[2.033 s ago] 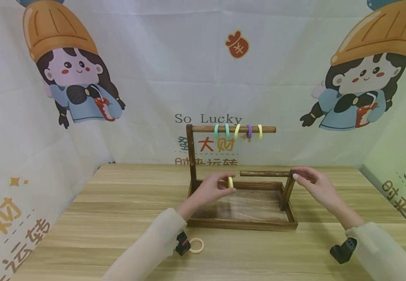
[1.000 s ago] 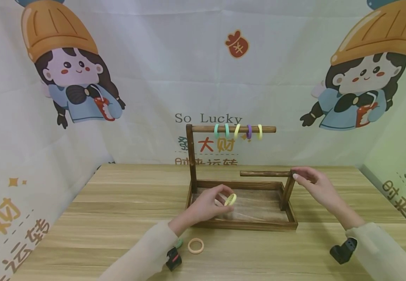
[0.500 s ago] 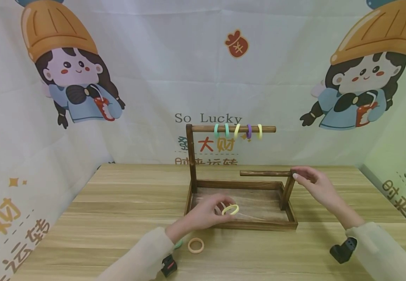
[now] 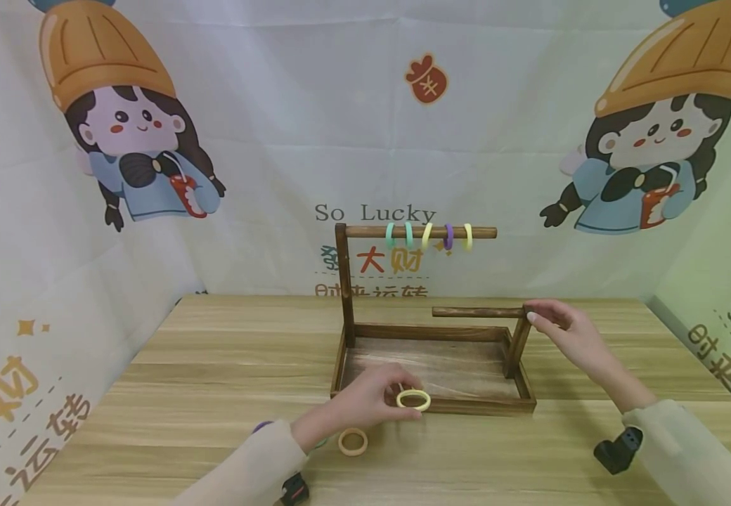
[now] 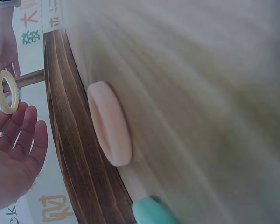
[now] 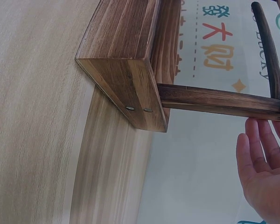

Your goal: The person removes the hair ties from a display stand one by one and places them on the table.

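- Yellow ring (image 4: 413,409) looks light, stiff, maybe slick; best held edgewise
- Left hand (image 4: 370,398) half closed, pinching it
- Right hand (image 4: 569,342) half closed, gripping short post (image 4: 517,346)

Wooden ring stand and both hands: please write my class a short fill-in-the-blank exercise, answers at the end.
1. The left hand holds a ring whose colour is ____.
2. Of the two posts on the stand, compared by height, the right hand holds the ____ one.
3. Exactly ____ rings hang on the upper bar.

Missing words: yellow; shorter; five.
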A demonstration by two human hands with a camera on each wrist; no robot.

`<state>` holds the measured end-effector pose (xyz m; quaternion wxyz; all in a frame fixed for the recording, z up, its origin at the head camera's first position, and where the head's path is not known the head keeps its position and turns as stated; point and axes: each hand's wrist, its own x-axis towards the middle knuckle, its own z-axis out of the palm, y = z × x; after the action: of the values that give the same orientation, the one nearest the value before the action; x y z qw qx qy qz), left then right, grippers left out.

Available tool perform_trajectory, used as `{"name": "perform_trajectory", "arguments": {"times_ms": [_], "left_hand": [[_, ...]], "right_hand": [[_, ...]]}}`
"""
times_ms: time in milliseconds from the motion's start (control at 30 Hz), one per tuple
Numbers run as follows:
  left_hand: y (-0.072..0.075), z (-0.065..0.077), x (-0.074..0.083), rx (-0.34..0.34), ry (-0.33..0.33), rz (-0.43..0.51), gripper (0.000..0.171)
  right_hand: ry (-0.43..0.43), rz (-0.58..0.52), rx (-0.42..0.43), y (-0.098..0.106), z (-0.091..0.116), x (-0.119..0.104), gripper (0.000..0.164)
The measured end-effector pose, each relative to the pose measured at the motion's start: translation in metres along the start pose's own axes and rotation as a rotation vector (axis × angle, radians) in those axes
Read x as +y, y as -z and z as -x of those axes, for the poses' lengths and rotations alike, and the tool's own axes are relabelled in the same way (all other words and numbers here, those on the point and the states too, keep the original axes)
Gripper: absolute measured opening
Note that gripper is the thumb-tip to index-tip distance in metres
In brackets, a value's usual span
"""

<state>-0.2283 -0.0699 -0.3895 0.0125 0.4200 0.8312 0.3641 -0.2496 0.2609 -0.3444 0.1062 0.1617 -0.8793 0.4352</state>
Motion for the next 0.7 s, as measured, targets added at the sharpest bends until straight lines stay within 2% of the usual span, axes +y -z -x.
{"name": "perform_trajectory", "arguments": {"times_ms": [133,400,700], "left_hand": [[0.0,0.004,0.002,-0.027,-0.015,-0.081,0.035],[-0.002,0.013,0.003,-0.091,-0.006,-0.215,0.039],[-0.007,0.019,0.004,-0.173,0.011,-0.224,0.034]], "right_hand": [[-0.001,0.001,0.002,0.0,0.0,0.0,0.041],[-0.009,-0.005,-0.01,0.001,0.0,0.0,0.041],[-0.002,0.001,-0.004,0.0,0.001,-0.002,0.041]]}}
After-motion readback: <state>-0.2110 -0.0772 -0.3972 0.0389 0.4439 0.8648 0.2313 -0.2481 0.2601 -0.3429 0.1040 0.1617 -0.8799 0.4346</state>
